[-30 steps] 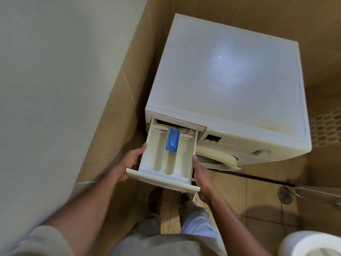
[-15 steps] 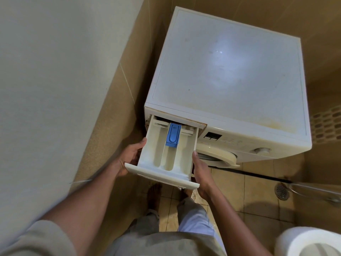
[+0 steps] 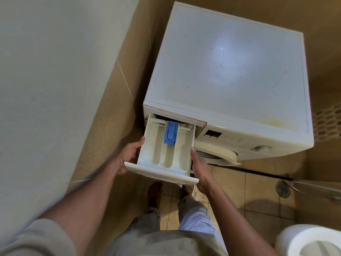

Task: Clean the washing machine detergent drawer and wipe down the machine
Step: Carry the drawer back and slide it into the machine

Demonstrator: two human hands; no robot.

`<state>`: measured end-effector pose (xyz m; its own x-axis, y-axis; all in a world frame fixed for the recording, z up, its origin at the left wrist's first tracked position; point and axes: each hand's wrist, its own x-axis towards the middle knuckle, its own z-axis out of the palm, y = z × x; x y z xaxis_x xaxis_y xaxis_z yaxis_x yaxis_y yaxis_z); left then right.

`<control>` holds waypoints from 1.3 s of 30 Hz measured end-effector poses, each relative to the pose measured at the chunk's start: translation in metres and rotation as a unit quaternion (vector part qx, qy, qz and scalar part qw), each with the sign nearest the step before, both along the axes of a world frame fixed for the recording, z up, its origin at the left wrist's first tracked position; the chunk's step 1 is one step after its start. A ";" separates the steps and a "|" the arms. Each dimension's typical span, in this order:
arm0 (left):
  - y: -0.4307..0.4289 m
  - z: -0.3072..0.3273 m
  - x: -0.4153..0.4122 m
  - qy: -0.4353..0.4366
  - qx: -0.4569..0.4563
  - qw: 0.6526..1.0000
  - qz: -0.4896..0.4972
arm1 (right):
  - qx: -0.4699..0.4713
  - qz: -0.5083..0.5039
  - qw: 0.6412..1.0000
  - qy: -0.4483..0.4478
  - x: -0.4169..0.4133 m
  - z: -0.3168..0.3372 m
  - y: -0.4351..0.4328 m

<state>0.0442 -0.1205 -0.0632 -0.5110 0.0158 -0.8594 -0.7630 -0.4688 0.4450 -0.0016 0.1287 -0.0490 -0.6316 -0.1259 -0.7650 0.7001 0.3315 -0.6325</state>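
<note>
The detergent drawer (image 3: 167,156), half out of the washing machine (image 3: 234,71), lies between the grips: left grip (image 3: 128,157) clasps its left wall, right grip (image 3: 200,169) its right wall. A toilet (image 3: 310,241) stands nearby.

Dim warm light, glare patch on washing machine top (image 3: 227,52), wide-angle edge bending, soft focus

A cream plastic detergent drawer (image 3: 150,154) juts far out of the upper-left front of a white front-loading washing machine (image 3: 230,71). Its compartments look faintly stained, and a blue insert (image 3: 171,133) sits in the middle channel near the back. Yellowish staining marks the machine's top near its front edge.
</note>
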 end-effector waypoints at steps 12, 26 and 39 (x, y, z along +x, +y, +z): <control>0.000 0.008 -0.013 0.014 -0.026 0.999 -0.018 | -0.037 -0.035 0.999 -0.021 -0.004 0.000 0.002; -0.007 0.015 -0.060 0.041 -0.049 0.996 -0.056 | 0.015 -0.041 0.999 -0.019 -0.049 -0.005 -0.013; -0.003 0.008 -0.052 0.032 -0.097 0.992 0.079 | -0.077 -0.155 0.984 -0.035 -0.055 -0.014 0.001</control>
<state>-0.0080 -0.1230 -0.0548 -0.5469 -0.2308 -0.8048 -0.6545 -0.4816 0.5829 -0.0568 0.1298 -0.0632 -0.6042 -0.0535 -0.7950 0.7962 -0.0013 -0.6050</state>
